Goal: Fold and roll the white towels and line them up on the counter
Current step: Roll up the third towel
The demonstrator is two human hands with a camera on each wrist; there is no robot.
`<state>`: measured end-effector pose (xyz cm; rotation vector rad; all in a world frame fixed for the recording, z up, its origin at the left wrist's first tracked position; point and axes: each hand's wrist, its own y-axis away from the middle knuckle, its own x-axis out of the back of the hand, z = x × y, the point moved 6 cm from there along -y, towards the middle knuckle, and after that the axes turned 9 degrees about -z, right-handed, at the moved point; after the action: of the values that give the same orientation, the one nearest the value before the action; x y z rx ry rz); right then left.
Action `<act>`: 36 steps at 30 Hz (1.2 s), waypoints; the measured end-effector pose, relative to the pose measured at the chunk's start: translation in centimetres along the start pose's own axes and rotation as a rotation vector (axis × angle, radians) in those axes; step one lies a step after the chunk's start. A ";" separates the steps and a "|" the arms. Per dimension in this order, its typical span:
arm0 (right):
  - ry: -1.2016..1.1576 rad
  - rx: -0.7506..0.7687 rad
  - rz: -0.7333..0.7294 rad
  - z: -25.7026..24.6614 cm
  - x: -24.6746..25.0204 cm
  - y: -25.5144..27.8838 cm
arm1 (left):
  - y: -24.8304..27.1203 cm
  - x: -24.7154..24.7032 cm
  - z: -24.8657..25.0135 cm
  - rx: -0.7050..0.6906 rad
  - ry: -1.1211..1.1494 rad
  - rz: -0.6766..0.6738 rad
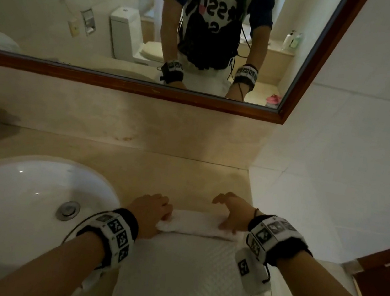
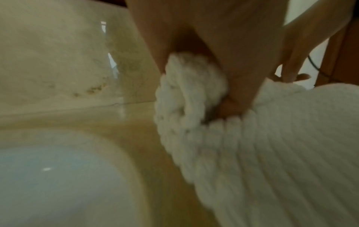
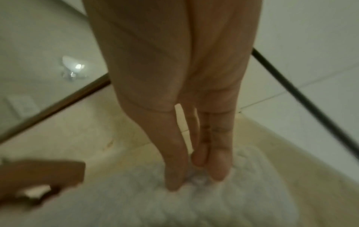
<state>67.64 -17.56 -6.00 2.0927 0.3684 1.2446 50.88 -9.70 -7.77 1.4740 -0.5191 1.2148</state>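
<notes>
One towel [image 1: 187, 267] only, spread flat on the counter [image 1: 175, 170] from its near edge, right of the sink [image 1: 19, 196], so the roll can travel straight; far end already turned into a low roll [image 1: 199, 226] lying crosswise.

Two hands, one at each end of the roll to keep it even: left hand [image 1: 152, 211] curled round the left end, thumb tucked under; right hand [image 1: 231, 214] with straight fingers [image 3: 217, 165] pressed down on the right end.

No finished rolls visible; one mirror [image 1: 133, 81] beyond, at the far edge.
</notes>
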 end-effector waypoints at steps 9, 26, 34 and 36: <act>0.421 0.097 0.137 -2.2 -2.6 2.2 | 1.4 0.0 -1.3 0.013 0.405 -0.064; 0.113 0.126 -0.019 -1.0 -7.7 3.4 | 4.3 -1.8 4.2 -0.128 0.243 0.057; 0.369 0.213 0.418 -3.3 -7.5 6.5 | 4.0 -2.6 3.3 0.114 0.324 -0.203; 0.383 0.124 0.439 -2.9 -8.2 7.0 | 4.6 -2.9 4.3 0.160 0.300 -0.111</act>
<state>60.38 -26.06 -5.86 2.1008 0.1541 1.9367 47.69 -15.84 -7.67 1.4004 -0.1385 1.3831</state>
